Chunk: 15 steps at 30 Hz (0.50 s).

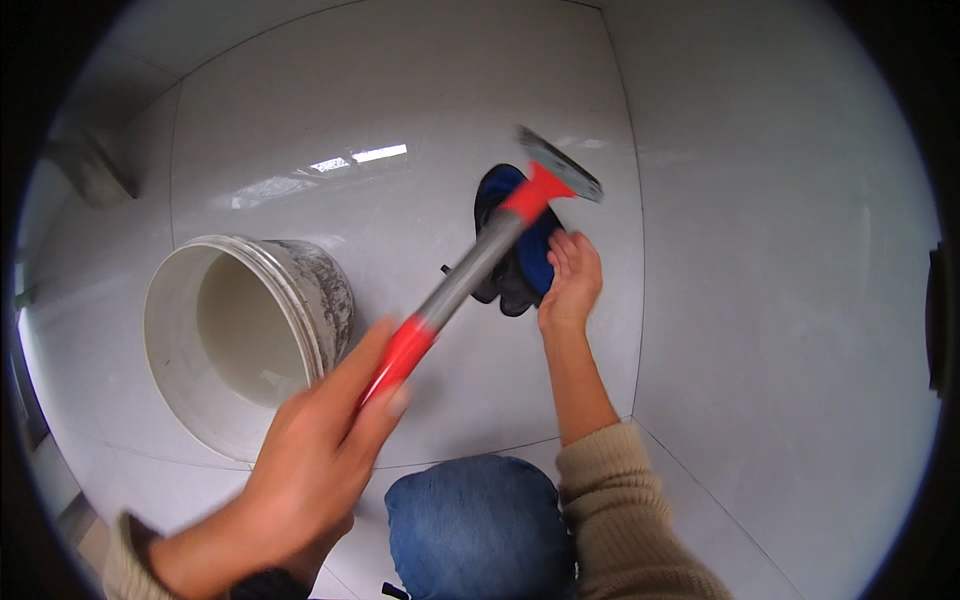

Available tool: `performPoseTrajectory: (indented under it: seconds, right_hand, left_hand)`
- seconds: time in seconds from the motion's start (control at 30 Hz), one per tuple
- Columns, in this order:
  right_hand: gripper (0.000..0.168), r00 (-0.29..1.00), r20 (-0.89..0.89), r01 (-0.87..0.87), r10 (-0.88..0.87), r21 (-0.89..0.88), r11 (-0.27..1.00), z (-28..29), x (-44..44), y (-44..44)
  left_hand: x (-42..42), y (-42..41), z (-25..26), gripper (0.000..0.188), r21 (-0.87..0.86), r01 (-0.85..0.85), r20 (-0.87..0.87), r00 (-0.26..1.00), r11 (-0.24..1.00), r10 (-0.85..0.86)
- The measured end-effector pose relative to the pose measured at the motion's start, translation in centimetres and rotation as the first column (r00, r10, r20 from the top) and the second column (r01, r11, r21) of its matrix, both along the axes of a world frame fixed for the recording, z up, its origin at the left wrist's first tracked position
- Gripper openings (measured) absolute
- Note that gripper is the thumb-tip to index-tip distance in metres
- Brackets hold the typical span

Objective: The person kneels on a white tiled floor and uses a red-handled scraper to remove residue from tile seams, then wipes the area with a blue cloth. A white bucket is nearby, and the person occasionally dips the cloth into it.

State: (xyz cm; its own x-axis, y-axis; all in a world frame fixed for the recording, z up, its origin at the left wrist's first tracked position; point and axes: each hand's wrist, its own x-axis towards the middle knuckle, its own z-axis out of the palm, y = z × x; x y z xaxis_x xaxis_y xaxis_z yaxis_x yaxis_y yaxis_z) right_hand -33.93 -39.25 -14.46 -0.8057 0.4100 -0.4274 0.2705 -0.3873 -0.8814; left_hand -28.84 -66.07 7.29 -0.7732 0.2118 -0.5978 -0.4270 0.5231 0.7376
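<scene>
My left hand [319, 442] grips the red lower part of a long-handled scraper [469, 266]. The scraper slants up to the right, and its wide metal blade [562, 165] is slightly blurred. Beneath the handle lies a blue and black work glove [534, 262], partly covered by it, with dark rounded fingertips towards me. My right hand [574, 281] is at the glove's right edge with its fingers against it. The thumb is hidden, so I cannot tell whether the hand grips the glove.
A white plastic bucket [225, 244] with cloudy liquid [251, 330] and a smeared outer wall stands left of the scraper. Large glossy pale tiles [420, 195] with thin dark joints surround it. My denim-covered knee [480, 525] is at the bottom. A dim metal object [94, 169] stands far left.
</scene>
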Motion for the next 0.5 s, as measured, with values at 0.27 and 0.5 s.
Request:
performPoseTrajectory:
  seconds: [0.27, 0.5]
  right_hand:
    - [0.03, 1.0, -0.009, 0.021, -0.025, -0.287, 0.958, 1.4, -3.3, 2.1]
    - [0.021, 0.994, 0.065, 0.106, -0.087, -0.402, 0.91, -0.3, -6.8, 3.9]
  left_hand:
    - [-10.5, 8.6, -9.0, 0.04, -0.349, 0.434, -0.273, 0.801, 0.831, -0.533]
    - [-15.8, 11.2, -7.8, 0.037, -0.397, 0.579, -0.085, 0.749, 0.712, -0.657]
